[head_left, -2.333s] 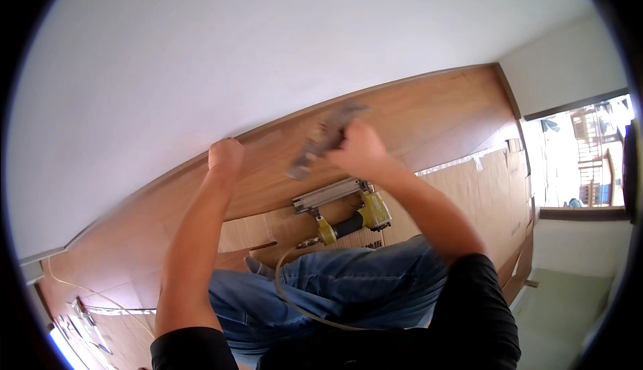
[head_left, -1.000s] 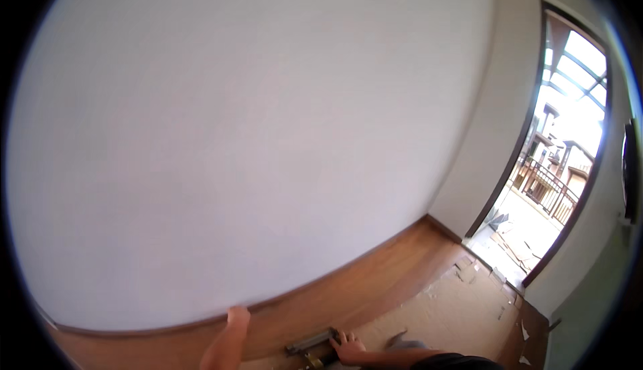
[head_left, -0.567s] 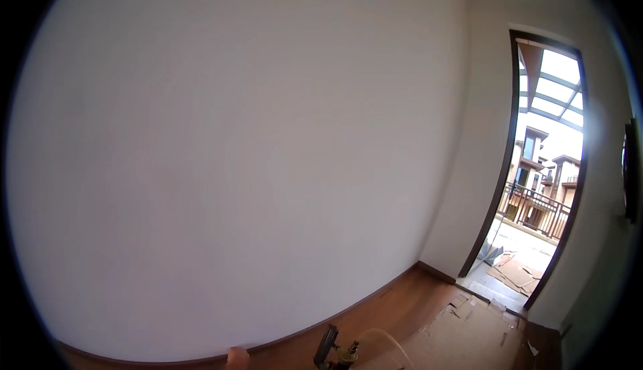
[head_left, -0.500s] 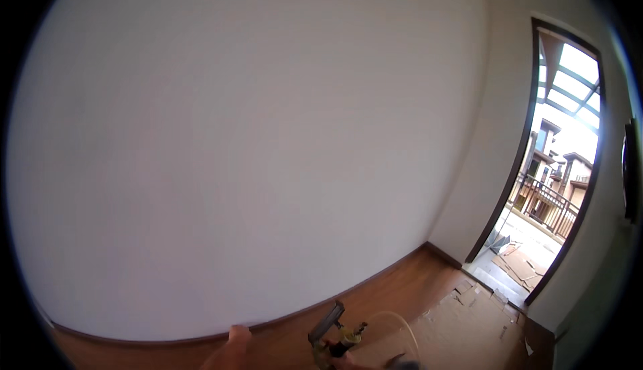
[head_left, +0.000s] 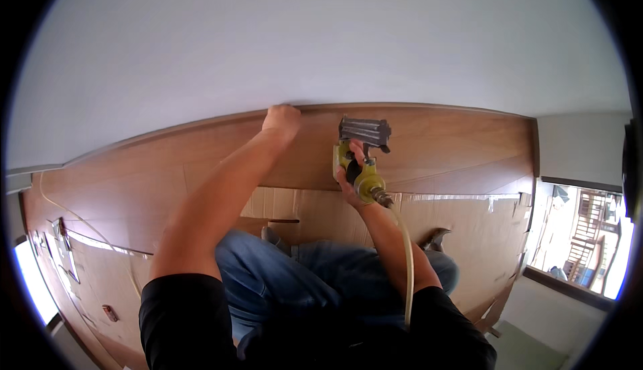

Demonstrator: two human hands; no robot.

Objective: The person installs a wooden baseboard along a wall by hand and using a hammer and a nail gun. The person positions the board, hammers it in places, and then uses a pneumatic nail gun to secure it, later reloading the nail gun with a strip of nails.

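My right hand [head_left: 349, 175] is wrapped around the grip of a yellow-green air nail gun [head_left: 367, 183], whose dark grey magazine [head_left: 365, 131] sits over the wooden floor, apart from the wall. A pale air hose [head_left: 404, 249] runs from its fitting back along my right forearm. Farther left, my left hand [head_left: 282, 119] is closed against the thin brown baseboard [head_left: 415, 106], knuckles at its upper edge by the white wall. Its fingertips are hidden.
Cardboard sheets [head_left: 462, 219] cover the floor around my bent legs. A dark curved object [head_left: 437, 238] lies by my right knee. More hose [head_left: 80, 218] trails at the left, near a small reddish-brown item [head_left: 110, 313]. A doorway [head_left: 579, 236] opens at the right.
The view has tilted down, so my arms, legs and the floor now show. My left hand remains at the baseboard, and my right hand still holds the nail gun.
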